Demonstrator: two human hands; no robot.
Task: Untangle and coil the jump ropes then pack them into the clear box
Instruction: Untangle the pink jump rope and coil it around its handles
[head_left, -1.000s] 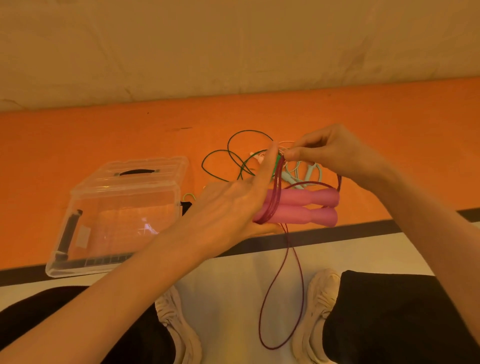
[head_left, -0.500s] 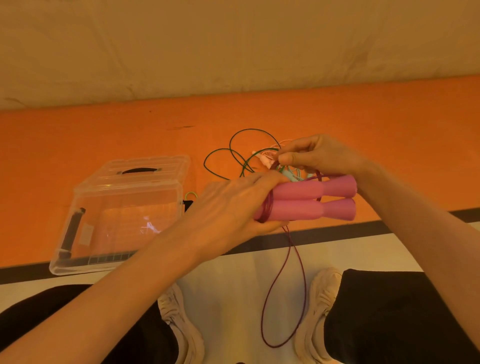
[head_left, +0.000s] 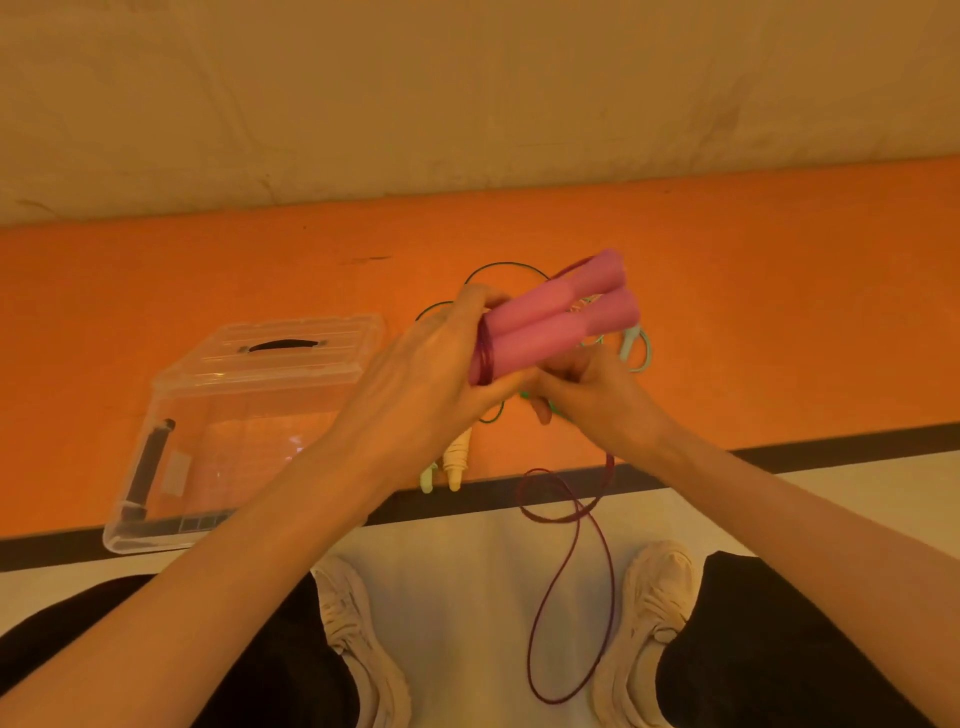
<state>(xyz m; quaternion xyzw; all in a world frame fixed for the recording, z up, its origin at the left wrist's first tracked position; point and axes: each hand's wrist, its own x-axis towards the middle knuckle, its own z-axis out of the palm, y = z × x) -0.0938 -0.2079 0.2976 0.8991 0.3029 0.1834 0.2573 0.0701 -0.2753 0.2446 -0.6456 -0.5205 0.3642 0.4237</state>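
My left hand (head_left: 415, 379) grips the cord-wrapped pink handles (head_left: 558, 317); my right hand (head_left: 597, 395) pinches the cord (head_left: 571, 597), its loop dangling between my shoes.

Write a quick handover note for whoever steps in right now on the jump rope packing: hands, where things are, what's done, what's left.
Left hand: grips the two pink handles side by side, several turns of maroon cord wound round their near end.
Right hand: just below the handles, fingers curled on the cord, apparently feeding it.
Slack: a long loop of cord hangs down between the shoes.
Clear box: on the orange floor at left, lid open; no rope visible inside.
Other ropes: green, mint and cream ones lie tangled behind the hands.
Left: finish winding, pack this rope, then do the others.
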